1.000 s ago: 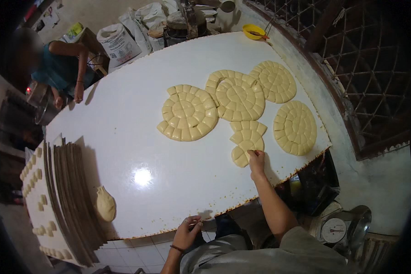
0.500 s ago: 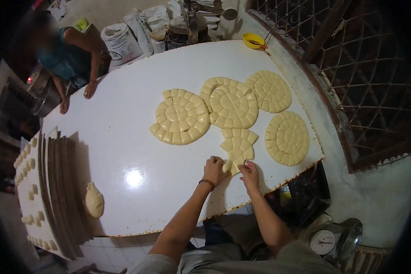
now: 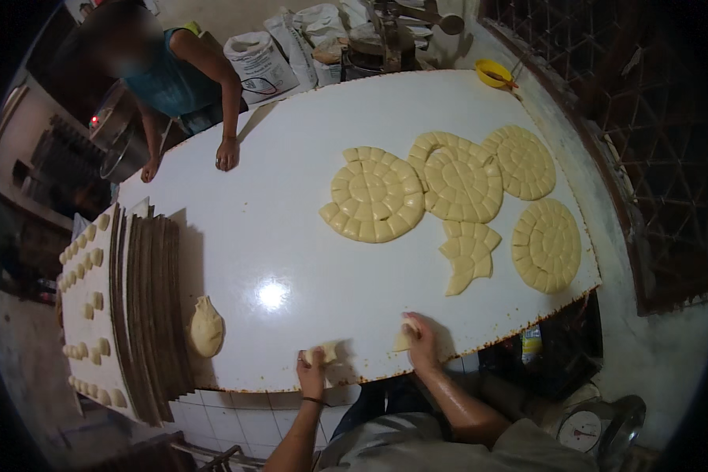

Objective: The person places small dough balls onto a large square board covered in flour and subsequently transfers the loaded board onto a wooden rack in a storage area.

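The left hand (image 3: 313, 368) is closing its fingers around a piece of dough (image 3: 321, 352) at the near edge of the desk (image 3: 267, 204). The right hand (image 3: 420, 343) is pinching a smaller dough piece (image 3: 403, 338) between thumb and fingers, just inside that same edge; the two hands are staying apart, neither one spread open.

Farther in, toward the right half of the desk, a jagged strip of cut dough (image 3: 470, 253) is lying flat. Beyond it, a middle round (image 3: 456, 177) of scored dough is touching a left round (image 3: 376, 195) and a far round (image 3: 519, 162), while a near round (image 3: 547, 245) is lying apart, close to the near right corner. Part of the left round's outer ring is missing.

Toward the left end, a dough lump (image 3: 207, 329) is resting beside a stack of boards (image 3: 151, 307), whose outermost face is carrying rows of small dough pieces (image 3: 88, 305).

At the far left edge, a co-worker (image 3: 177, 82) is placing both hands on the desk. A yellow bowl (image 3: 492, 73) is sitting at the far right corner, and sacks (image 3: 261, 71) are standing beyond the far edge. Below the near edge, toward the right, a dial scale (image 3: 583, 431) is showing.
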Demonstrator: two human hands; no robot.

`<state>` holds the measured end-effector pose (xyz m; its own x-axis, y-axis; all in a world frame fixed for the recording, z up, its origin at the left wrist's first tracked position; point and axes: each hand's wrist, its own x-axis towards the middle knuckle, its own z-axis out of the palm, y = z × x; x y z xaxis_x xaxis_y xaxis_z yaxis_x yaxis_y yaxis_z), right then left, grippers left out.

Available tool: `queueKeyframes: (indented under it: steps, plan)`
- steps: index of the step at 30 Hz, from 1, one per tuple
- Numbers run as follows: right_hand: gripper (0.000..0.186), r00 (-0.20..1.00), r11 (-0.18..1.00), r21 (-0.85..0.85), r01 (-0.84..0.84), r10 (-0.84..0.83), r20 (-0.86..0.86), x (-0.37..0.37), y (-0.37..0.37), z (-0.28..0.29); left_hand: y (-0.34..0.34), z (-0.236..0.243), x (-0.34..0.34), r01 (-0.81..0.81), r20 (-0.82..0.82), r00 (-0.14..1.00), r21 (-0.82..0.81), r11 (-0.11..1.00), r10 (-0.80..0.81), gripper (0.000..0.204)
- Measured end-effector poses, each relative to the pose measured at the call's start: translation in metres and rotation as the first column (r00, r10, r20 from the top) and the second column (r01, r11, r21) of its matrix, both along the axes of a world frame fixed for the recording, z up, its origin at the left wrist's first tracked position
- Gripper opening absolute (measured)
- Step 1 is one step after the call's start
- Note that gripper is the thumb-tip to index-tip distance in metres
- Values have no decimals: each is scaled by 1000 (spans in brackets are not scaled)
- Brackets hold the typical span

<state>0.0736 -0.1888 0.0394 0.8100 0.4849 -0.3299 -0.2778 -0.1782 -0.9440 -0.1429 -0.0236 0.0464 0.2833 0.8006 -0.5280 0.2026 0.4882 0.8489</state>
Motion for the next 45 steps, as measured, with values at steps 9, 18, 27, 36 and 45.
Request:
queueKeyframes:
  steps: [9, 18, 27, 36, 45]
  plan:
    - [41, 347, 747, -577, -331, 665, 662, 22, 30, 13, 79, 5, 88, 680, -531, 655, 725, 113, -538, 37]
    - [44, 359, 889, -457, 21, 420, 833, 21, 76, 8, 50, -30, 5, 717, -493, 621, 672, 187, -609, 27]
    - [32, 535, 918, -394, -51, 358, 765, 39, 44, 9, 81, -5, 73, 625, -439, 727, 743, 242, -528, 25]
    - [36, 550, 909, -417, 12, 342, 762, 42, 14, 9, 99, 2, 30, 603, -457, 730, 780, 165, -508, 25]
    - [33, 519, 869, -480, -121, 468, 715, 46, -8, 9, 87, -10, -12, 672, -531, 643, 737, 74, -551, 17]
